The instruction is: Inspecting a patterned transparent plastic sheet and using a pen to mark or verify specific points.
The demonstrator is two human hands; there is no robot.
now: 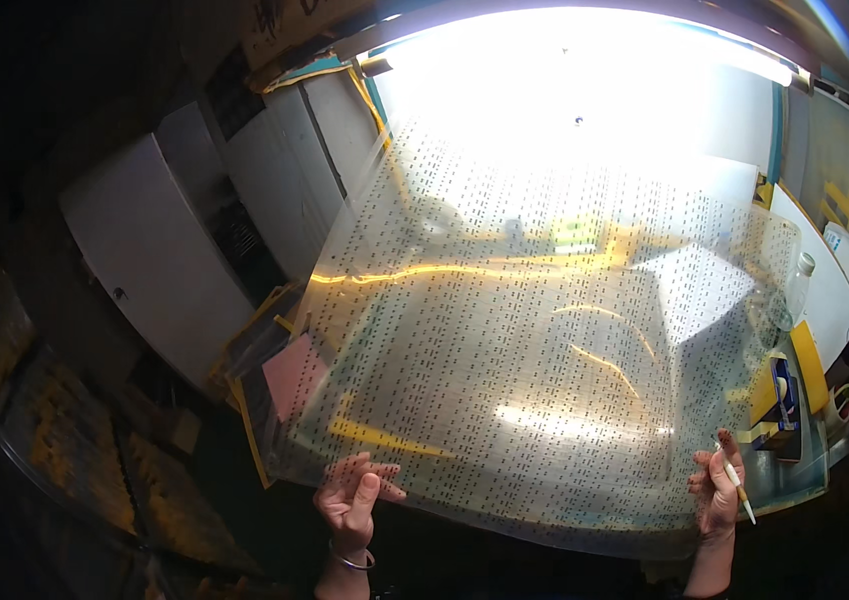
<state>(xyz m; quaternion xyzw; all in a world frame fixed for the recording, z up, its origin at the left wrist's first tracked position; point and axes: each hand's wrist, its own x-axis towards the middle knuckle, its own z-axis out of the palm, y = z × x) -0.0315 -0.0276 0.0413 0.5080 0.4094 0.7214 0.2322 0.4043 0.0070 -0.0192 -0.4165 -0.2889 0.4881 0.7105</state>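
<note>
A large see-through film sheet point(505, 370), printed all over with rows of small dark marks, stands tilted up in front of me. My left hand point(353, 500) pinches its lower left edge, thumb in front and fingers showing through behind. At the lower right edge, my right hand point(716, 492) grips the sheet too, its fingers partly behind the film. A slim white pen-like tool point(742, 492) with a pointed lower end is tucked in that same hand, slanting down to the right. A bracelet point(353, 562) circles my left wrist.
Behind the sheet glows a bright lamp point(585, 90). A clear bottle point(801, 280) and a blue-and-yellow box point(777, 395) stand at the right. Pink paper point(295, 375) lies left, and a pale cabinet door point(160, 250) stands further left. White paper point(700, 290) shows through the film.
</note>
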